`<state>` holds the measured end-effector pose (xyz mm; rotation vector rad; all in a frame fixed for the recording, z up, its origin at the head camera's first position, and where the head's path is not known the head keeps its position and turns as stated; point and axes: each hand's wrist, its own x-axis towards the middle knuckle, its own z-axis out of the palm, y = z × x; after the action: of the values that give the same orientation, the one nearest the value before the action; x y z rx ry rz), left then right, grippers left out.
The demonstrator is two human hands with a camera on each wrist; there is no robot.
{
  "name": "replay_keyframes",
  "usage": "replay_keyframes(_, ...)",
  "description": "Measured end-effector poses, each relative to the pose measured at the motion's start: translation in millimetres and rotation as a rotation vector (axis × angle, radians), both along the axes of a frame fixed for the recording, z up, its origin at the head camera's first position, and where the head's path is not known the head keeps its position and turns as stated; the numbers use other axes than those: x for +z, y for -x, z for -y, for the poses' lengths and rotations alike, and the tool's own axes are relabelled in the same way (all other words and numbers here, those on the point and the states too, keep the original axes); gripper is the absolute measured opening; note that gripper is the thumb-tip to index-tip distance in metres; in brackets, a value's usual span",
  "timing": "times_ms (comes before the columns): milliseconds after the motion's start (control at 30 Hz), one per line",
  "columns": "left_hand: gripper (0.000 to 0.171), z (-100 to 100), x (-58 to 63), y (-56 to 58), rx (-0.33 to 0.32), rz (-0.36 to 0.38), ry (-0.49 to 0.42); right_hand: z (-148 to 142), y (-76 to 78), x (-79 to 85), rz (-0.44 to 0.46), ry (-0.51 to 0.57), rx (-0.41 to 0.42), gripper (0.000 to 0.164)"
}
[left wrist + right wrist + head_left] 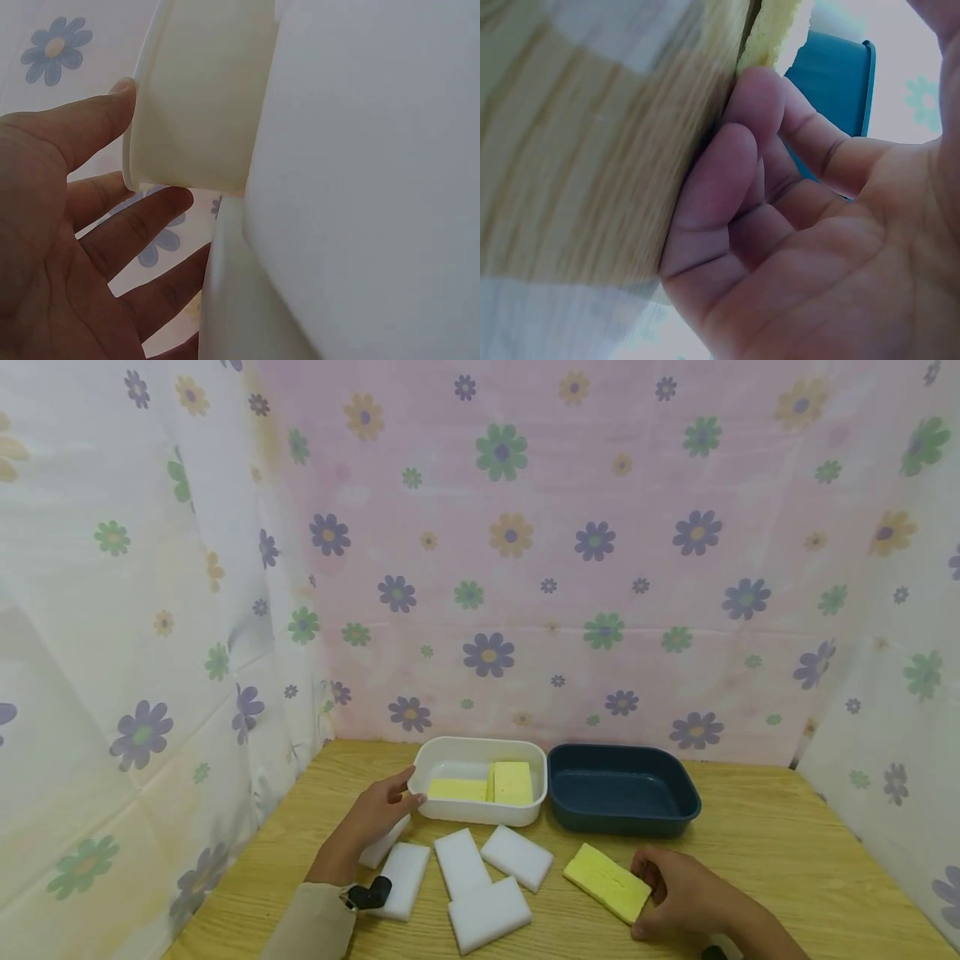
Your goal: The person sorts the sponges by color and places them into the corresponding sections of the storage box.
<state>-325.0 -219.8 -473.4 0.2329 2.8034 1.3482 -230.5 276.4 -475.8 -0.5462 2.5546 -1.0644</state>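
In the head view, a white plastic container (476, 812) stands left of centre with yellow sponges (512, 783) inside, some lying flat and one leaning on edge. My left hand (377, 810) holds its near left corner, thumb (120, 109) at the rim and the other fingers spread along the outside. At the lower right, my right hand (686, 893) pinches the right end of a yellow sponge (606, 882) between thumb and fingers. The right wrist view shows those fingers (759, 105) close to the wooden tabletop, at the sponge's edge.
A dark blue container (626, 822) stands right beside the white one. Several white sponges (517, 857) lie on the wooden table (780, 852) in front of the white container, two of them overlapping. Flowered cloth (555, 568) hangs behind and at both sides.
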Motion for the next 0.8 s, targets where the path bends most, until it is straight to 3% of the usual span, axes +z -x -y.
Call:
replay_keyframes(533,0.074,1.4,2.4,-2.0,0.016,-0.001,0.006,0.1,2.6,-0.1,-0.033,-0.005,0.024,0.057)
replay_keyframes(800,0.072,-1.3,2.0,-4.0,0.017,0.021,-0.005,-3.7,2.1,-0.1,-0.020,0.050,0.043,0.057)
